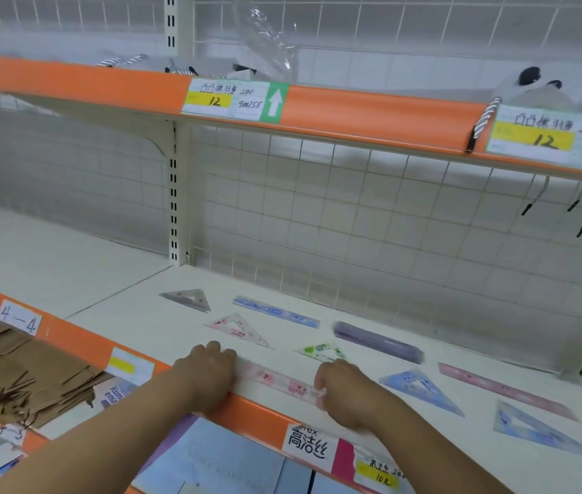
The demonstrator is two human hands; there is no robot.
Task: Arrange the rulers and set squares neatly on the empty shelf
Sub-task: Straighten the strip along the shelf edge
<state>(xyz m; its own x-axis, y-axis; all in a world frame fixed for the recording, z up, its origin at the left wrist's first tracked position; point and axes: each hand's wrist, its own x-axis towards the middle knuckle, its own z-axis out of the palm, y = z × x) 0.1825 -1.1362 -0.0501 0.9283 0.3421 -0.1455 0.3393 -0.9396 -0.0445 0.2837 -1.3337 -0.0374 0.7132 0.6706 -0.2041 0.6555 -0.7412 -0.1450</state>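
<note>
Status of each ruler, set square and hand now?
Front pink ruler: held at both ends
Left hand: gripping it
Right hand: pinching it
Blue ruler: flat, free
Purple ruler: flat, free
Far pink ruler: flat, free
Grey set square: flat, free
Pink set square: flat, free
Green set square: flat, free
Far blue set square: flat, free
Near blue set square: flat, free

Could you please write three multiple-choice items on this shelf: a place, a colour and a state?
1. Where does the held pink ruler lie? A. at the front edge of the shelf B. against the back grid C. on the upper shelf
2. What colour is the set square just behind the right hand? A. black B. green C. orange
3. The purple ruler is: A. upright B. lying flat, untouched C. in the left hand
Key: 1A, it lies beside the orange strip; 2B, its print is green; 3B, no hand touches it.
</note>
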